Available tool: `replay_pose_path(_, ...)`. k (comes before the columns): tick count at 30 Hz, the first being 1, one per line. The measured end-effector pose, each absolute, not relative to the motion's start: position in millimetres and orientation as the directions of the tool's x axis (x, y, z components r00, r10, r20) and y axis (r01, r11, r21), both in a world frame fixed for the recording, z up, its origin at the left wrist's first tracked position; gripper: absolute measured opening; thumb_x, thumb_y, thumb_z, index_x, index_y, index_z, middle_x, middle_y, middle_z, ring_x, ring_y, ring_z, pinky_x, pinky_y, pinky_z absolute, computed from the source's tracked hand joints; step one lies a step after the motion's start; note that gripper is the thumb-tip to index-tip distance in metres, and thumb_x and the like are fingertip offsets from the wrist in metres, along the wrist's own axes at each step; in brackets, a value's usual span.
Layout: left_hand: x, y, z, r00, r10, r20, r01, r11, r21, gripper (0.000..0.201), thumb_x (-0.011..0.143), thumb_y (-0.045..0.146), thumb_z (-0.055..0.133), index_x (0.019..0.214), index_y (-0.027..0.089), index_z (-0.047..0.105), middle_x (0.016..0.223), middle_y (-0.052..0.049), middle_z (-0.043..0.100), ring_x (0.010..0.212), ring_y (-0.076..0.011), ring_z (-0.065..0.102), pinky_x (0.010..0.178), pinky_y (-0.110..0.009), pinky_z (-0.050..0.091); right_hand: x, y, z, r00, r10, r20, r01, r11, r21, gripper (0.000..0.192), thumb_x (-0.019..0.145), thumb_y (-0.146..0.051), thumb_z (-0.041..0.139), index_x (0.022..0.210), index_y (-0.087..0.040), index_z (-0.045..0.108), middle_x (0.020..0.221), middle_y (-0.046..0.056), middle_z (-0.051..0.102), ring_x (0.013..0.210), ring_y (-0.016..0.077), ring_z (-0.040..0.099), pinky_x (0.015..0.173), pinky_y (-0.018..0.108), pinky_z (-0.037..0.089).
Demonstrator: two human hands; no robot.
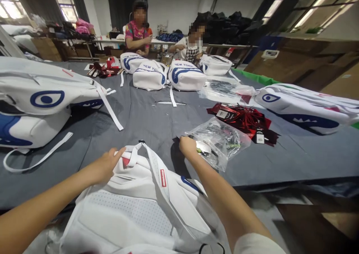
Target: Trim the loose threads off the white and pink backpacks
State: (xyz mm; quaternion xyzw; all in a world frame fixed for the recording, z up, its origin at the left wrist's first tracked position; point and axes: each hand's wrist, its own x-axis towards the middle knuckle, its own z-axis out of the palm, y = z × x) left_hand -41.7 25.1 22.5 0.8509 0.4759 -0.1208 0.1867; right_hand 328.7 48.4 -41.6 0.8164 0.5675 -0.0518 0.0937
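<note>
**Hands at a white backpack and a bag of small parts**

White backpack (134, 205) lies at the near edge of the grey table (146, 115), its mesh back side up, partly hanging toward the person. The left hand (108, 164) rests on its top, beside the carry loop, with fingers bent and touching the fabric; whether it pinches something I cannot tell. The right hand (187, 146) reaches to the clear plastic bag (220, 142) of small parts just to the right of the backpack, and its fingers seem closed at the bag's opening, maybe on a small piece.

As I judge it, the work on this backpack is at an early stage: no tag from the red pile (244, 119) hangs on it. Several other backpacks (168, 76) wait further along the table, where two other people sit.
</note>
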Motion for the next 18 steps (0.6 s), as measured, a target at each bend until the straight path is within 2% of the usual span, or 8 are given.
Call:
replay_pose_path(3, -37.4, 22.5, 33.4, 0.511, 0.766, -0.389, 0.859, -0.467, 0.210, 0.094, 0.071, 0.009, 0.054, 0.158, 0.021, 0.020, 0.146, -0.020, 0.043, 0.124, -0.0334, 0.055, 0.096, -0.042, 0.049, 327.7, 24.7, -35.1, 0.278, 0.947, -0.163, 0.958, -0.262, 0.114, 0.030, 0.101, -0.019, 0.042, 0.112, -0.013, 0.068, 0.105, 0.016, 0.071, 0.102, 0.0249, 0.067, 0.082, 0.033, 0.049)
replay_pose_path(7, -35.2, 20.3, 40.9, 0.484, 0.754, -0.443, 0.873, -0.449, 0.190, 0.097, 0.071, 0.007, 0.053, 0.159, 0.021, 0.015, 0.146, -0.020, 0.040, 0.125, -0.0348, 0.052, 0.092, -0.041, 0.050, 317.7, -4.2, -39.3, 0.119, 0.988, -0.102, 0.986, -0.106, 0.126, 0.036, 0.098, -0.011, 0.037, 0.119, -0.013, 0.066, 0.126, 0.020, 0.062, 0.121, 0.0275, 0.055, 0.090, 0.033, 0.042)
replay_pose_path(10, -35.3, 17.6, 43.5, 0.494, 0.748, -0.444, 0.868, -0.457, 0.196, 0.097, 0.072, 0.005, 0.053, 0.159, 0.022, 0.013, 0.143, -0.019, 0.042, 0.122, -0.0338, 0.054, 0.092, -0.040, 0.050, 312.7, -14.7, -48.0, 0.072, 0.990, -0.124, 0.994, -0.060, 0.093, 0.032, 0.096, -0.010, 0.041, 0.107, -0.012, 0.071, 0.117, 0.018, 0.065, 0.112, 0.0255, 0.059, 0.082, 0.030, 0.042)
replay_pose_path(13, -35.7, 15.6, 44.8, 0.489, 0.755, -0.437, 0.870, -0.455, 0.189, 0.097, 0.072, 0.003, 0.052, 0.159, 0.023, 0.014, 0.145, -0.020, 0.041, 0.119, -0.0346, 0.056, 0.090, -0.041, 0.050, 315.5, -15.5, -52.4, 0.077, 0.987, -0.140, 0.997, -0.074, 0.023, 0.021, 0.093, -0.017, 0.055, 0.095, -0.015, 0.075, 0.104, 0.013, 0.069, 0.095, 0.0209, 0.064, 0.074, 0.027, 0.042)
replay_pose_path(15, -36.2, 15.6, 44.6, 0.485, 0.766, -0.421, 0.873, -0.451, 0.185, 0.098, 0.070, 0.003, 0.052, 0.159, 0.024, 0.016, 0.147, -0.020, 0.040, 0.119, -0.0354, 0.056, 0.089, -0.042, 0.051, 320.4, -13.9, -48.8, 0.127, 0.987, -0.101, 0.991, -0.130, -0.031, 0.017, 0.091, -0.021, 0.059, 0.092, -0.017, 0.076, 0.100, 0.010, 0.070, 0.089, 0.0195, 0.066, 0.072, 0.027, 0.043)
replay_pose_path(18, -36.9, 16.7, 43.3, 0.490, 0.778, -0.394, 0.872, -0.445, 0.205, 0.099, 0.068, 0.004, 0.055, 0.158, 0.025, 0.019, 0.147, -0.020, 0.042, 0.118, -0.0361, 0.057, 0.089, -0.044, 0.051, 323.5, -13.1, -31.5, 0.251, 0.966, 0.062, 0.961, -0.241, -0.137, 0.029, 0.095, -0.019, 0.047, 0.098, -0.015, 0.075, 0.112, 0.014, 0.069, 0.099, 0.0230, 0.064, 0.078, 0.030, 0.045)
